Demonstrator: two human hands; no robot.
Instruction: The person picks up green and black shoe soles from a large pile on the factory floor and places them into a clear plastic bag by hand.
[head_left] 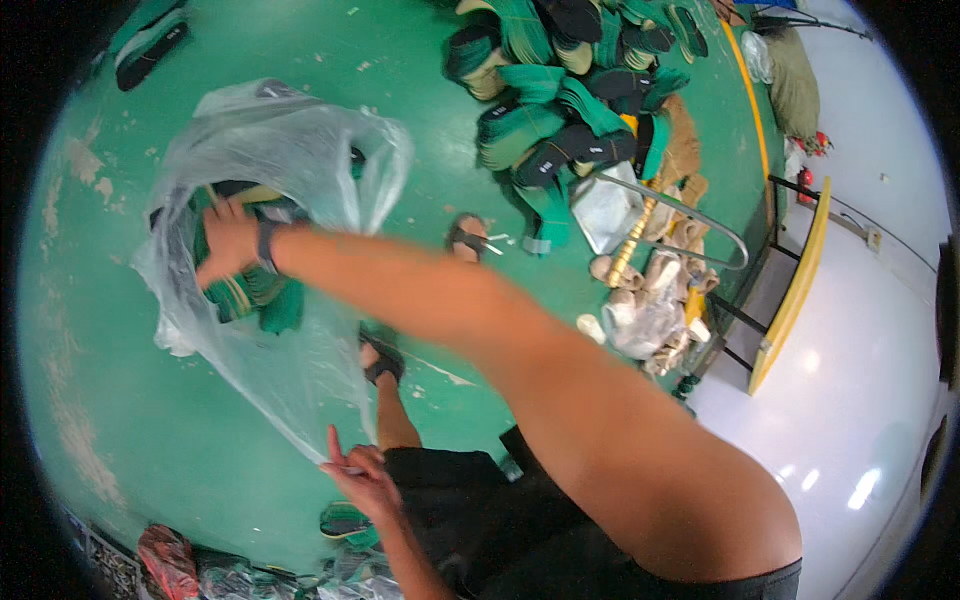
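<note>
A large clear plastic bag [300,360] lies with its mouth spread wide on the left, and stacks of green and black shoe insoles [262,290] sit inside it. My right arm reaches across to the bag; my right hand [230,240], a dark band at its wrist, is over the insoles in the bag's mouth with fingers spread, apparently touching them. Down by my knee, my left hand [368,480] pinches the near edge of the bag, its index finger pointing out. Whatever is under my right palm is hidden.
A big heap of bundled insoles [530,125] lies on the green floor at the far middle. Beside it are a metal-framed trolley [690,215] and pale shoe-like pieces [660,300]. A yellow-edged rack [795,290] stands by the right wall. More bagged goods [250,580] line the near edge.
</note>
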